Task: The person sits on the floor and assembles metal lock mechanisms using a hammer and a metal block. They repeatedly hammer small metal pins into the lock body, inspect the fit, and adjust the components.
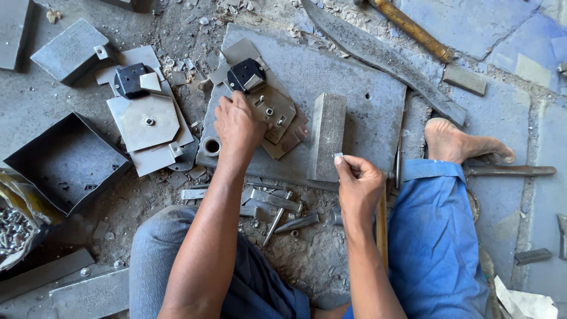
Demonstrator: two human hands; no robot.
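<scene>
My left hand [237, 125] presses flat on a stack of cut sheet-metal pieces [276, 112] lying on a thick steel base plate [360, 94]. A black part [245, 74] sits on the top piece just beyond my fingers. My right hand [356, 179] hovers near the plate's front edge, pinching a small pale metal piece [338, 156] between thumb and fingertips. An upright rectangular steel block [328, 136] stands on the plate between both hands.
A second stack of metal plates with a black part [147, 115] lies left, beside an open metal tray [68, 159]. Rivets fill a bag [15, 227] at far left. A long blade [384, 59], a wooden handle [413, 29], chisels [277, 207] and my bare foot [460, 142] surround the plate.
</scene>
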